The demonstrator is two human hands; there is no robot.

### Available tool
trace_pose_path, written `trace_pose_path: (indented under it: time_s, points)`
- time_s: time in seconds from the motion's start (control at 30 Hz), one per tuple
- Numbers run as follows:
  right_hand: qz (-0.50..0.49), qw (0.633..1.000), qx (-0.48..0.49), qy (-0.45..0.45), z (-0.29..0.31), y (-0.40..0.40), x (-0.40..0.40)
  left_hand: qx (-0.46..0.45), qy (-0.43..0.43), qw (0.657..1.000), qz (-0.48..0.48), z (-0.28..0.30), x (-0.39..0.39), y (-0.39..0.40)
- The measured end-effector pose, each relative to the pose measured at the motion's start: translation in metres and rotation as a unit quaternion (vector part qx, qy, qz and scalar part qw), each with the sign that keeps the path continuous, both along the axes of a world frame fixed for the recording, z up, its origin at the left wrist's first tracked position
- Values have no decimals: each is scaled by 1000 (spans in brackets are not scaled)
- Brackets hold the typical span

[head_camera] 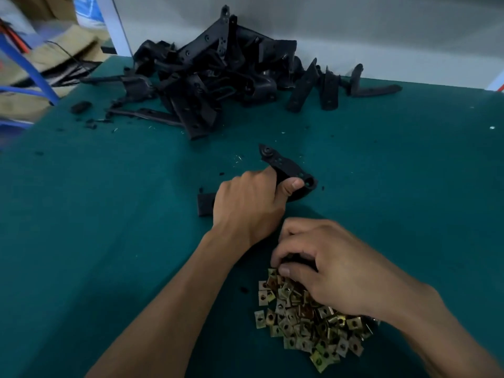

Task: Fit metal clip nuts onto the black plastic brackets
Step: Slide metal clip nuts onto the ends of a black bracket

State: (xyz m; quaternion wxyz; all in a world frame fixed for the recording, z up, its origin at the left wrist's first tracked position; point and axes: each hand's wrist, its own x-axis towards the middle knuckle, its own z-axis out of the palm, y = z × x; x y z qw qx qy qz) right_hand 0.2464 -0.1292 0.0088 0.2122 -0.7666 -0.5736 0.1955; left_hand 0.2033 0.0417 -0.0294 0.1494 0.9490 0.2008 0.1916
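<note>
My left hand (249, 204) grips a black plastic bracket (285, 166) at mid-table, thumb pressed near its round end, the pointed end aimed away from me. My right hand (330, 266) rests curled on the near edge of a heap of brass-coloured metal clip nuts (305, 320), fingertips down among them. Whether it holds a nut is hidden by the fingers. A big pile of black brackets (212, 75) lies at the back of the table.
The green table mat (109, 214) carries black plastic scraps (81, 107) at the left and fine shavings near the middle. Cardboard boxes and a blue frame (35, 75) stand beyond the left edge. A white wall backs the table.
</note>
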Motion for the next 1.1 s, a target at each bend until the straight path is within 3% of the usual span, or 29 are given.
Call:
trace_pose_path:
  time_s: [0.33, 0.57, 0.77, 1.1]
  points:
    - [16, 998, -51, -28, 16, 0, 3, 19, 1, 1000, -16, -3, 3, -2]
    - [15, 996, -78, 41, 15, -9, 13, 30, 1, 999, -16, -2, 3, -3]
    - [6, 997, -32, 72, 3, -9, 20, 23, -23, 999, -34, -3, 3, -3]
    - [-23, 978, 47, 203, -6, -21, 40, 26, -54, 997, -49, -2, 1, -4]
